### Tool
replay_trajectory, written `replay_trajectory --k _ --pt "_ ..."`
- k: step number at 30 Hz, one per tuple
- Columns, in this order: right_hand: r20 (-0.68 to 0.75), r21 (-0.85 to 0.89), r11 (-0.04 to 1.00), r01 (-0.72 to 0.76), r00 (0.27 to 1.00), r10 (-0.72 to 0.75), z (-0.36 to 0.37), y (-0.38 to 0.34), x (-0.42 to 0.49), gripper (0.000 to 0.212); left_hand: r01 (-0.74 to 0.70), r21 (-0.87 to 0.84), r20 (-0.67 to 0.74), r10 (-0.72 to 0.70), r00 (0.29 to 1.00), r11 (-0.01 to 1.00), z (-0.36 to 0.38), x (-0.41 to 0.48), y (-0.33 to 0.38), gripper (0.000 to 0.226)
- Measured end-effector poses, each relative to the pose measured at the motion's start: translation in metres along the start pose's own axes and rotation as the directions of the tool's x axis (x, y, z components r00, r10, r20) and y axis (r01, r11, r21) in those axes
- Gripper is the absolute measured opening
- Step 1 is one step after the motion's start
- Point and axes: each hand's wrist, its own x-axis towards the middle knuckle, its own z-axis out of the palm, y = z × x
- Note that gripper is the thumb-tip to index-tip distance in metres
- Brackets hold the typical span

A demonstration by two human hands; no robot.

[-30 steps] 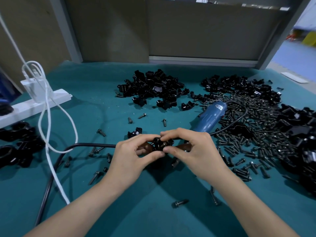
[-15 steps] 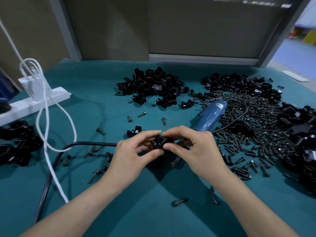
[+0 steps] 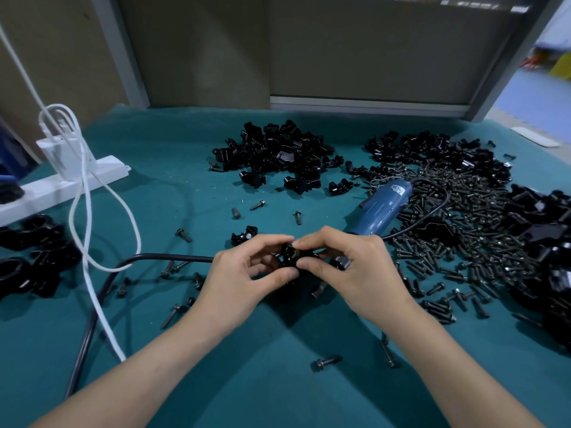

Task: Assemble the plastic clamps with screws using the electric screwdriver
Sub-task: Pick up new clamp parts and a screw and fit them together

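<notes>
Both the left hand [image 3: 244,281] and right hand [image 3: 358,273] pinch one black clamp [image 3: 289,257] together.

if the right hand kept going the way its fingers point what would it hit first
The right hand points leftward and pinches the black clamp; pushing on, it would likely meet the left hand, gripping the same clamp from the other side.
</notes>
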Motion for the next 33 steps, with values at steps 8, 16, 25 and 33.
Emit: replay_trajectory --k 8,16,25,33 --pt "0.112 0.111 0.984 -0.139 0.986 0.126 -0.003 0.001 0.002 0.020 -0.003 0.025 -0.022 0.003 1.000 1.000 0.002 -0.002 0.002 0.038" --pt "0.109 0.102 0.991 -0.087 0.991 0.076 -0.007 0.000 0.003 0.016 -0.089 0.119 -0.089 0.100 0.991 0.989 0.003 -0.004 0.002 0.040" --pt "0.079 -0.005 0.998 0.064 0.995 -0.063 -0.004 -0.002 0.002 0.032 -0.055 0.005 -0.044 0.055 0.998 0.998 0.001 -0.001 0.001 0.029" --pt "0.063 -0.162 0.973 0.166 0.986 -0.157 0.003 -0.003 0.002 0.022 -0.051 0.065 -0.050 0.054 0.997 0.997 -0.004 0.000 0.003 0.031"
